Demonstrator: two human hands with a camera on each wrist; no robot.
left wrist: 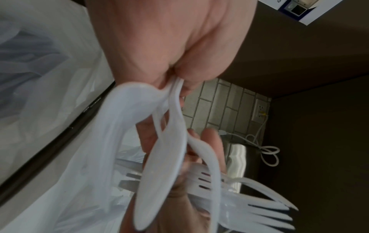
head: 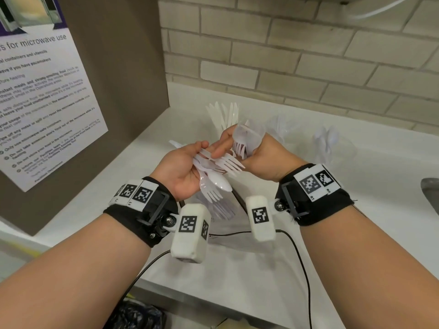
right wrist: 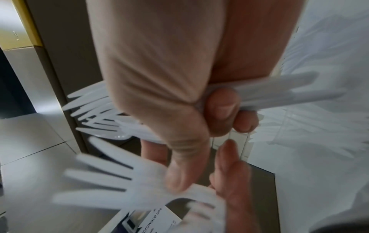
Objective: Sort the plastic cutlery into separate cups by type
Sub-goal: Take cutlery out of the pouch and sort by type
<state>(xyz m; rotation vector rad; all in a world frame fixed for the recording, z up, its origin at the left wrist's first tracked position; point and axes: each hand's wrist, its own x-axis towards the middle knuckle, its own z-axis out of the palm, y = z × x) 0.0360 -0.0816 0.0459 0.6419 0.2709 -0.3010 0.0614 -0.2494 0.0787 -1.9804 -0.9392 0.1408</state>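
Note:
My left hand [head: 190, 162] grips a mixed bundle of white plastic spoons [head: 217, 182] and forks [left wrist: 259, 212] above the counter. My right hand [head: 228, 148] holds several forks [head: 240, 147] in its curled fingers, handles [right wrist: 289, 91] sticking out sideways. Its thumb [right wrist: 179, 173] and forefinger also pinch one fork [head: 229, 162] [right wrist: 111, 181] of the left bundle. Behind the hands stand clear cups: one with knives [head: 225, 115], one [head: 280, 128] whose contents I cannot tell, one with spoons [head: 329, 143].
A clear bag with more forks [head: 219, 208] lies on the white counter [head: 261, 269] under the hands. A brown panel with a microwave poster [head: 47, 103] stands left, a brick wall [head: 308, 55] behind. Black cables [head: 298, 248] cross the counter; a sink edge [head: 431, 188] shows right.

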